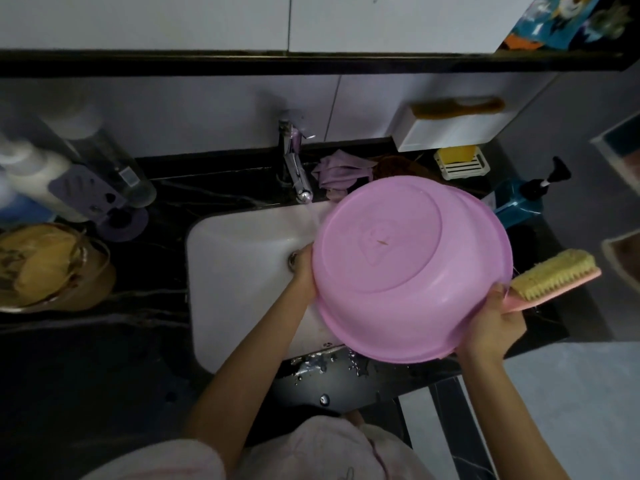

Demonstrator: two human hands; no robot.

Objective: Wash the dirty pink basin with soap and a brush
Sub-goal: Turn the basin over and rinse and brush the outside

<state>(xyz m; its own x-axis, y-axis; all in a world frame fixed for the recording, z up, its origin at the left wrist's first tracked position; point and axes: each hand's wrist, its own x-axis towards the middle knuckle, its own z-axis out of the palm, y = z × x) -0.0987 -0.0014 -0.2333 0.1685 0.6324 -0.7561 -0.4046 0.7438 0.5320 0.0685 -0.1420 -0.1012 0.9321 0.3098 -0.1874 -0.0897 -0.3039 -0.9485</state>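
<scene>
Starting nearest: splashes [311,365] on counter edge, 6 o'clock. Pink basin [408,265] held underside-up, tilted over white sink [239,258]. Left hand [303,268] at basin's 9 o'clock, curled round rim, fingertips hidden behind it. Right hand [491,320] at 4 o'clock against rim, fingers wrapped on brush [554,275] handle, bristles up, off basin. Tap [298,174] at 11 o'clock, water seems to hit rim. Yellow soap [455,154] at 1 o'clock. Guessing wetting/rinse of underside; next move needs bristles turned down onto base, left hand bracing.
</scene>
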